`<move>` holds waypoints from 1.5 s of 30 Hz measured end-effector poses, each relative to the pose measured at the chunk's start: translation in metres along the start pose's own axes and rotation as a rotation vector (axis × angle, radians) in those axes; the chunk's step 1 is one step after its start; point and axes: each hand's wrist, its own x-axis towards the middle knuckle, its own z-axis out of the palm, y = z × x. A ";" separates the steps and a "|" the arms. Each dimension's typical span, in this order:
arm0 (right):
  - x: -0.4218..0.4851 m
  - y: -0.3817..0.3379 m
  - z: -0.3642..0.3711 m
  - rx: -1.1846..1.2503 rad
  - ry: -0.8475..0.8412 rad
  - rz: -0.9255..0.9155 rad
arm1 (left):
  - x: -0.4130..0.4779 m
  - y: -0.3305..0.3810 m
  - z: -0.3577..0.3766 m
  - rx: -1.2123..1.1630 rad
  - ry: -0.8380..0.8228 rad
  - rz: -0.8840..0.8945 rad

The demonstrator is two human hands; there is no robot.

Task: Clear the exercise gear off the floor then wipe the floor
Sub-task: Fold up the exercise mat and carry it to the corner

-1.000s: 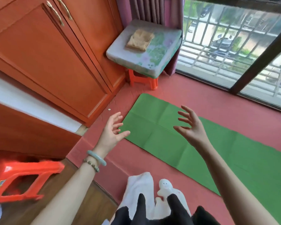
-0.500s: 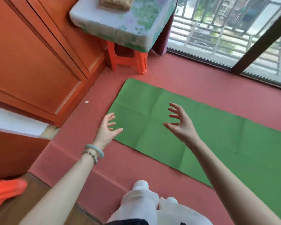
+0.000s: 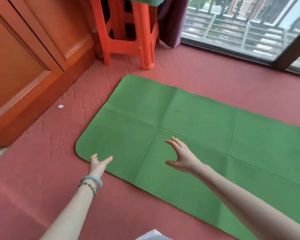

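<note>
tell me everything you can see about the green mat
The green yoga mat lies unrolled and flat on the red floor, running off the frame's right edge. It looks thin and matte, with rounded corners and crease lines dividing it into panels. The open left hand reaches its near corner; whether it touches is unclear. The open right hand is spread over it.

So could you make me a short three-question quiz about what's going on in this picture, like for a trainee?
1. True or false: the green mat lies flat and unfolded on the red floor.
2. Which wrist wears bracelets? A) left B) right
3. What stands beyond the mat's far corner, by the cabinet?

Key: 1. True. 2. A; the left hand is at the mat's near edge, the right hand open above it. 3. An orange stool.
</note>
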 end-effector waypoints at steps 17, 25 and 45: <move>0.048 0.074 0.065 0.067 0.055 0.109 | 0.089 -0.018 0.053 -0.176 0.353 -0.202; 0.047 0.087 0.065 0.097 0.037 0.209 | 0.102 -0.028 0.030 -0.253 0.450 -0.274; 0.052 0.089 -0.033 1.026 0.419 0.332 | -0.040 0.000 0.111 0.673 -0.542 1.056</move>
